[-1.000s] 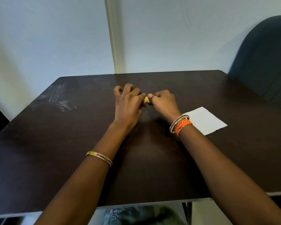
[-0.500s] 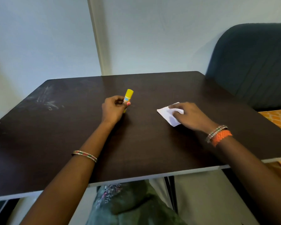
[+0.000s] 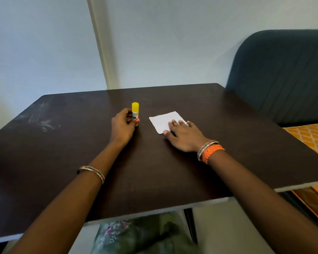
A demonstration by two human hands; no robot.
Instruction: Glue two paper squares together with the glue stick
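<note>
Glue stick [image 3: 135,113] stands upright on the dark table [image 3: 81,153], a little left of centre and toward the far half, its long axis vertical with the yellow cap pointing up. My left hand [image 3: 123,126] has its fingers curled round the lower barrel, thumb on the near side, so I am holding it where it stands. I judge it light and rigid, a smooth plastic tube that could slip or tip if pinched only at the cap; the barrel below the cap is the place to hold, leaving the cap free to pull off.

The paper [image 3: 165,121] lies flat just right of the glue stick, apart from it, turned so that one corner points toward the far edge. I see one white sheet outline; whether two squares are stacked there I cannot tell. My right hand [image 3: 184,135] rests on its near right part with straight, spread fingers pressing down, gripping nothing. I expect the paper to be very light, limp and quick to slide or curl on this slick top, so flat finger pressure suits it, and lifting should start at a free corner.

The cap looks closed, so I judge no glue is applied yet.
</note>
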